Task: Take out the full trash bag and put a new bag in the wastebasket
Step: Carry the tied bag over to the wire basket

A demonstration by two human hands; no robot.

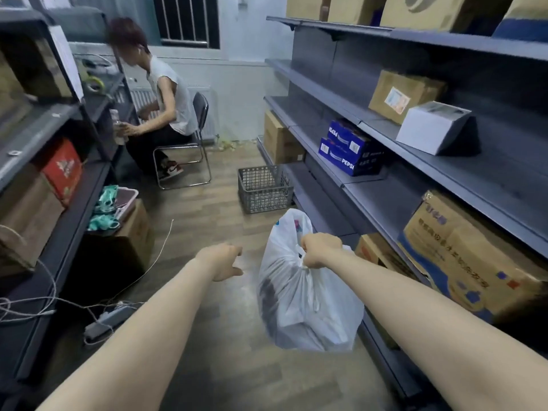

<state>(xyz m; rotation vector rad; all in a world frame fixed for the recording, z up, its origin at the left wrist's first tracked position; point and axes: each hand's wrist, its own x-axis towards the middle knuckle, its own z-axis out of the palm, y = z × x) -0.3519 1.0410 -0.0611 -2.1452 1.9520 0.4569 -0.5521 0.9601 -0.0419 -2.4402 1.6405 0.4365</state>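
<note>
White plastic trash bag (pixel 308 301) hung straight below the right hand (pixel 318 250), fisted on its knotted neck; left hand (pixel 224 261), loosely curled and empty, hovered just beside; grey wastebasket (pixel 264 188) stood ahead.

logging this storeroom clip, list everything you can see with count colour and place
trash bag: one, white, full, hanging from the right hand
mesh basket: one, grey, on the floor ahead
pepsi cases: two, blue, stacked on right shelving
cardboard boxes: several, brown, on both shelving units and floor
white box: one, right shelf
red box: one, left shelf
power strip: one, grey, floor left, with cables
seated person: one, white top, on a black chair
left hand: empty, fingers loose
right hand: gripping the bag's gathered neck
</note>
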